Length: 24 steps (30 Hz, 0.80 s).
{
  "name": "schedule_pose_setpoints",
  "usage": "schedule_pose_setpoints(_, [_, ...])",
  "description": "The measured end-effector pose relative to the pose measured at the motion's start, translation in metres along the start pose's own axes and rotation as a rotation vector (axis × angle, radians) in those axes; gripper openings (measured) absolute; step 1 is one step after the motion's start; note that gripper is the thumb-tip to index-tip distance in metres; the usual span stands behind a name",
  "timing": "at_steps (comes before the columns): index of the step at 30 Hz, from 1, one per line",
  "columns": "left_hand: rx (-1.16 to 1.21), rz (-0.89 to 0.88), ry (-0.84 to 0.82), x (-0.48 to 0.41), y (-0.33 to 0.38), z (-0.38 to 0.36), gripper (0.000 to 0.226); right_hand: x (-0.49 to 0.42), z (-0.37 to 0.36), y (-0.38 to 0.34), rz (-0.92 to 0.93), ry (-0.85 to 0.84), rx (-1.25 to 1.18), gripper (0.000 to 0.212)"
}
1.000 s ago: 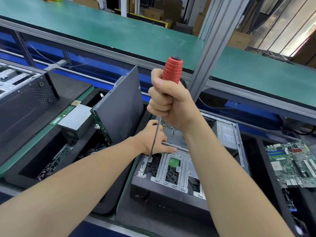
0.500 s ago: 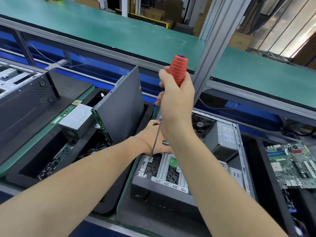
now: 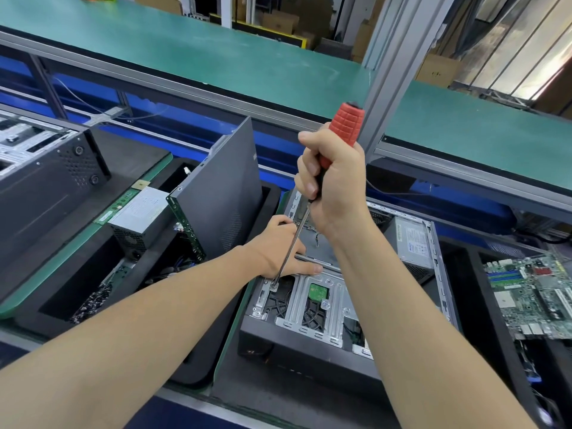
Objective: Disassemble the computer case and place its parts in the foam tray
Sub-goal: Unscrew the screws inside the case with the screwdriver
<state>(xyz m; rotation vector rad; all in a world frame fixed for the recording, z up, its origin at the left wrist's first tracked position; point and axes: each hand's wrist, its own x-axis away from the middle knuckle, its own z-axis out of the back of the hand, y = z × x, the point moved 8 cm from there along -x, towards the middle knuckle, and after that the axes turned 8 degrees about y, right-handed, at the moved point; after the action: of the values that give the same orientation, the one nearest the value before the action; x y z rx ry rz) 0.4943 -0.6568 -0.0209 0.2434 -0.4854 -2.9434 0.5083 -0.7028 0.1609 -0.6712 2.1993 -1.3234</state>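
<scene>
At centre, the right hand is clamped round the red-handled screwdriver, its tip on a screw in the open computer case. The left hand rests on the case's crossbar beside the shaft, thumb flat (its other fingers are hidden, so I cannot tell their grip). Toward 9 o'clock, the foam tray holds an upright side panel and a power supply. At 3 o'clock lies a motherboard.
</scene>
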Motion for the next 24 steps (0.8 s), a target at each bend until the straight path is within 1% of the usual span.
schedule_pose_setpoints(2, [-0.030, -0.015, 0.042, 0.001, 0.003, 0.004, 0.079, -0.001, 0.002, -0.002, -0.002, 0.003, -0.016, 0.039])
schedule_pose_setpoints(3, [-0.045, -0.040, 0.061, 0.001, 0.004, 0.005, 0.080, -0.001, 0.002, -0.004, -0.002, 0.002, -0.023, 0.039])
schedule_pose_setpoints(5, [0.034, -0.033, 0.035, 0.001, 0.005, 0.002, 0.071, -0.002, 0.003, -0.006, -0.006, 0.003, -0.023, 0.039])
schedule_pose_setpoints(7, [0.037, -0.024, 0.021, 0.000, 0.004, 0.003, 0.065, -0.002, 0.004, -0.007, -0.006, 0.018, -0.016, 0.038])
schedule_pose_setpoints(11, [0.054, 0.008, -0.004, 0.001, 0.003, 0.003, 0.063, -0.003, 0.009, -0.005, -0.007, 0.059, -0.022, 0.038])
schedule_pose_setpoints(20, [0.008, -0.037, -0.007, -0.001, 0.006, 0.002, 0.073, -0.003, 0.011, 0.001, 0.007, 0.095, -0.005, 0.036])
schedule_pose_setpoints(22, [0.012, -0.039, 0.005, -0.002, 0.005, 0.002, 0.079, -0.002, 0.011, 0.001, 0.010, 0.072, -0.007, 0.036])
schedule_pose_setpoints(24, [0.037, -0.041, 0.037, -0.001, 0.005, 0.003, 0.082, 0.001, 0.006, 0.001, 0.015, 0.000, -0.025, 0.038])
